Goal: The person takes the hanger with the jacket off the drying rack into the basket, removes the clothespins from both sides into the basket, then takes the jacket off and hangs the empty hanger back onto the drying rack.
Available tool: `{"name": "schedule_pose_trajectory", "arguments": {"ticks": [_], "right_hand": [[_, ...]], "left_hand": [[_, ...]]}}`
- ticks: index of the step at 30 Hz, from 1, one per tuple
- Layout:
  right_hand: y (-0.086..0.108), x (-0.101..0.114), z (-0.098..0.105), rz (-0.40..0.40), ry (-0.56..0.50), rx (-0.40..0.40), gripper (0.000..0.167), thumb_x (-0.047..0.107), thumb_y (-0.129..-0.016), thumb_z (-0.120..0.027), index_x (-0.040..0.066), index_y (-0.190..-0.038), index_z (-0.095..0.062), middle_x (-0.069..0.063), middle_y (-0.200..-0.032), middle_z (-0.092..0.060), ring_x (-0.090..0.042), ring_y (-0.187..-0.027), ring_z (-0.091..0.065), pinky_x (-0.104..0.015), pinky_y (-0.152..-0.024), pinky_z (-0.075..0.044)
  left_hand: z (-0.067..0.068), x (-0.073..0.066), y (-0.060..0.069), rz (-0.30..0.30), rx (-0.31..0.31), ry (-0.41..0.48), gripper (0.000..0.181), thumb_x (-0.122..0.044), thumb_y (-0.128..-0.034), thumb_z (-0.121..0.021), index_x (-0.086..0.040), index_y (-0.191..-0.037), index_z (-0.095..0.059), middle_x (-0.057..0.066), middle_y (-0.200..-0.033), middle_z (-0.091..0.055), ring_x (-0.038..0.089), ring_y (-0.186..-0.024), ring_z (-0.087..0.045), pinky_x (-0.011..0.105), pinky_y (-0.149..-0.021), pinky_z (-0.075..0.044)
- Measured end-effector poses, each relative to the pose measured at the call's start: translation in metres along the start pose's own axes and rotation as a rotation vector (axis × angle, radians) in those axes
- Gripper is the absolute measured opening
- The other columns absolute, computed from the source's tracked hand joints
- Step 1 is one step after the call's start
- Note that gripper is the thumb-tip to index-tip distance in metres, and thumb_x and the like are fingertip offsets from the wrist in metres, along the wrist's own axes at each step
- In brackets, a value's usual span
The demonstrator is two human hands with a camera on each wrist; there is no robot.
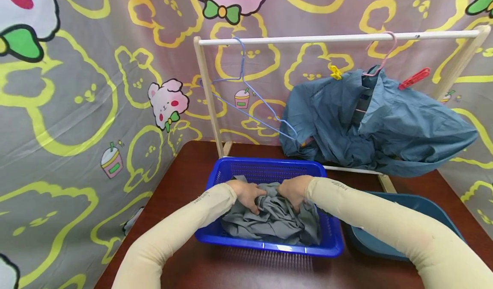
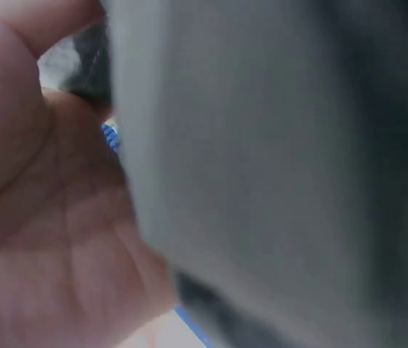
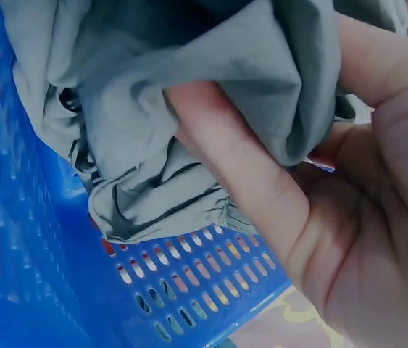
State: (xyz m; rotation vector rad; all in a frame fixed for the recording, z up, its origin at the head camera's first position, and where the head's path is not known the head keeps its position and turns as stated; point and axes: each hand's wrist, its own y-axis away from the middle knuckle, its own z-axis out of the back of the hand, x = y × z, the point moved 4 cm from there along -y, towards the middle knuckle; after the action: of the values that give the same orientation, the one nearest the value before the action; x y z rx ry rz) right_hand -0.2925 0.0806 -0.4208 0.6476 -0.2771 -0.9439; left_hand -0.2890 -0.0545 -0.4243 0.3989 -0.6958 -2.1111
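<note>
A crumpled grey garment (image 1: 275, 220) lies in a blue plastic basket (image 1: 209, 236) with slotted walls. My left hand (image 1: 247, 194) holds the cloth at its upper left; in the left wrist view grey cloth (image 2: 261, 159) fills most of the picture and hides the fingertips. At the upper right of the heap, my right hand (image 1: 295, 190) grips a fold. The right wrist view shows one finger (image 3: 240, 159) tucked under the fabric (image 3: 153, 130), with its tip hidden. Both hands are inside the basket's rim.
Behind the basket stands a rack with a white rail (image 1: 308, 40). From it hang a blue hanger (image 1: 243, 66) and a blue garment (image 1: 327, 113) on a pink hanger (image 1: 389, 51), with yellow (image 1: 335, 72) and red (image 1: 414, 78) clips. A teal tub (image 1: 420, 203) sits at right.
</note>
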Motion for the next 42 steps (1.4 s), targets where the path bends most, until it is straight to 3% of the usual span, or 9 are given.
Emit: {"name": "schedule_pose_trajectory", "arguments": {"ticks": [8, 15, 22, 24, 28, 32, 35, 38, 42], "right_hand": [[-0.016, 0.0, 0.0, -0.077, 0.077, 0.062, 0.052, 0.021, -0.069, -0.086, 0.016, -0.112, -0.058, -0.006, -0.118, -0.054, -0.012, -0.058, -0.062, -0.024, -0.054, -0.052], [-0.027, -0.004, -0.006, -0.093, 0.013, 0.069, 0.049, 0.017, -0.068, -0.086, 0.015, -0.109, -0.059, -0.009, -0.118, -0.056, -0.014, -0.056, -0.063, -0.026, -0.054, -0.052], [-0.079, -0.026, -0.036, -0.122, -0.06, 0.115, 0.064, 0.016, -0.063, -0.089, 0.015, -0.119, -0.058, -0.013, -0.135, -0.048, -0.018, -0.056, -0.064, -0.028, -0.05, -0.052], [-0.079, -0.026, -0.036, -0.118, -0.059, 0.128, 0.06, 0.015, -0.063, -0.089, 0.015, -0.114, -0.059, -0.011, -0.126, -0.054, -0.018, -0.057, -0.064, -0.029, -0.05, -0.052], [-0.083, -0.028, -0.038, -0.091, -0.022, 0.125, 0.053, 0.016, -0.064, -0.088, 0.015, -0.109, -0.059, -0.007, -0.108, -0.06, -0.018, -0.058, -0.064, -0.029, -0.051, -0.053], [-0.087, -0.034, -0.039, -0.059, 0.027, 0.107, 0.046, 0.023, -0.064, -0.088, 0.018, -0.1, -0.06, -0.002, -0.096, -0.06, -0.015, -0.059, -0.063, -0.028, -0.05, -0.051], [-0.07, -0.029, -0.028, -0.043, 0.081, 0.081, 0.042, 0.027, -0.064, -0.088, 0.021, -0.096, -0.06, 0.003, -0.09, -0.06, -0.013, -0.064, -0.06, -0.03, -0.054, -0.051], [-0.034, -0.014, -0.007, -0.036, 0.109, 0.072, 0.035, 0.024, -0.065, -0.087, 0.02, -0.09, -0.063, 0.005, -0.086, -0.061, -0.013, -0.072, -0.058, -0.033, -0.064, -0.051], [0.006, -0.004, 0.013, -0.022, 0.062, 0.04, 0.033, 0.018, -0.066, -0.087, 0.019, -0.091, -0.065, 0.006, -0.091, -0.062, -0.012, -0.08, -0.057, -0.034, -0.07, -0.05]], "left_hand": [[-0.003, 0.006, -0.005, 0.013, 0.062, 0.014, 0.078, -0.047, -0.0866, -0.064, -0.032, -0.151, -0.023, 0.0, -0.155, -0.018, 0.017, -0.141, -0.016, 0.038, -0.108, -0.026], [-0.008, 0.013, -0.005, 0.001, 0.066, 0.011, 0.08, -0.049, -0.0865, -0.063, -0.036, -0.151, -0.017, -0.001, -0.157, -0.012, 0.021, -0.142, -0.012, 0.042, -0.108, -0.025], [-0.017, 0.013, -0.005, 0.035, 0.06, -0.063, 0.082, -0.054, -0.0854, -0.062, -0.039, -0.151, -0.014, -0.006, -0.155, -0.015, 0.023, -0.139, -0.022, 0.052, -0.101, -0.031], [-0.019, 0.013, -0.004, 0.062, 0.043, -0.096, 0.082, -0.056, -0.0844, -0.061, -0.041, -0.15, -0.015, -0.009, -0.155, -0.016, 0.023, -0.138, -0.026, 0.057, -0.098, -0.032], [-0.022, 0.011, -0.004, 0.06, 0.036, -0.123, 0.08, -0.055, -0.0864, -0.059, -0.039, -0.151, -0.014, -0.008, -0.155, -0.015, 0.023, -0.136, -0.029, 0.049, -0.099, -0.035], [-0.019, 0.01, -0.003, 0.034, 0.035, -0.087, 0.08, -0.052, -0.0867, -0.061, -0.036, -0.151, -0.016, -0.005, -0.156, -0.016, 0.022, -0.138, -0.027, 0.043, -0.101, -0.034], [-0.01, 0.01, 0.001, -0.012, 0.017, -0.045, 0.076, -0.045, -0.0862, -0.066, -0.032, -0.149, -0.025, -0.002, -0.153, -0.024, 0.019, -0.137, -0.027, 0.041, -0.103, -0.033], [0.005, 0.01, 0.008, -0.07, -0.012, -0.015, 0.066, -0.032, -0.0861, -0.069, -0.026, -0.144, -0.038, -0.001, -0.146, -0.037, 0.017, -0.134, -0.033, 0.034, -0.103, -0.033], [0.028, 0.014, 0.023, -0.105, -0.081, 0.045, 0.046, -0.025, -0.092, -0.062, -0.022, -0.136, -0.049, 0.002, -0.135, -0.051, 0.018, -0.126, -0.045, 0.033, -0.099, -0.037]]}}
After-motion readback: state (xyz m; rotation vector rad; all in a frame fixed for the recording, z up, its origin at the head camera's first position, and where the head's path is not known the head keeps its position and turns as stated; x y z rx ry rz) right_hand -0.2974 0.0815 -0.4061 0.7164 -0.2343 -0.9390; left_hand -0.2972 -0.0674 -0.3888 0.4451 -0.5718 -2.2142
